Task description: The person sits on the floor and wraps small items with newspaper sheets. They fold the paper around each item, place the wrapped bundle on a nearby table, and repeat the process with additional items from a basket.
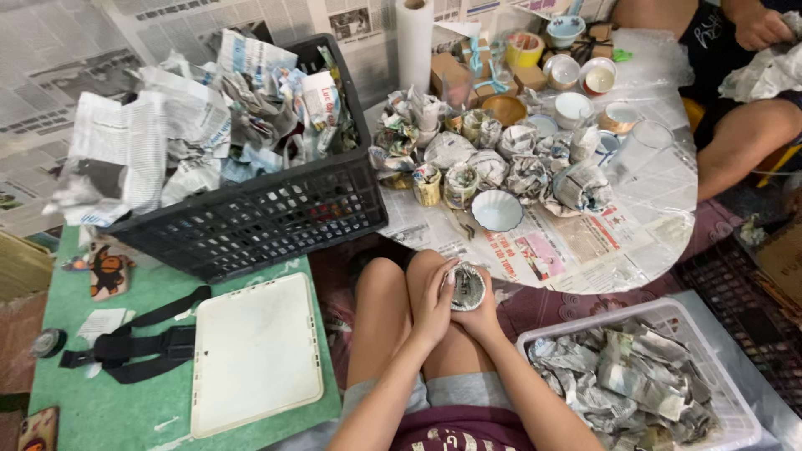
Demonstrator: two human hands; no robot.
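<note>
Round table (660, 217) covered in newspaper, straight ahead of the seated person's knees, loaded with paper-wrapped cups and bare bowls; a white scalloped bowl (496, 210) sits nearest the table's front edge, just above the hands. Black crate (267, 217) full of crumpled newspaper stands to the left, tilted against the table. White basket (735, 392) of crumpled paper sits to the lower right, beside the right forearm. White tray (255, 351) lies flat on the green mat at left.

Left hand (432, 294) and right hand (482, 311) meet over the knees, both curled around one small wrapped cup (466, 287). Cup is between the palms, touching both, neither hand nearer. Its round end faces up toward the camera, so the long axis runs roughly vertical, slightly tipped away. Left fingers are wrapped over its left side; right hand cups it from below and right. Both hands half closed, gripping.

Another person's hand (760, 25) holds paper at top right.
</note>
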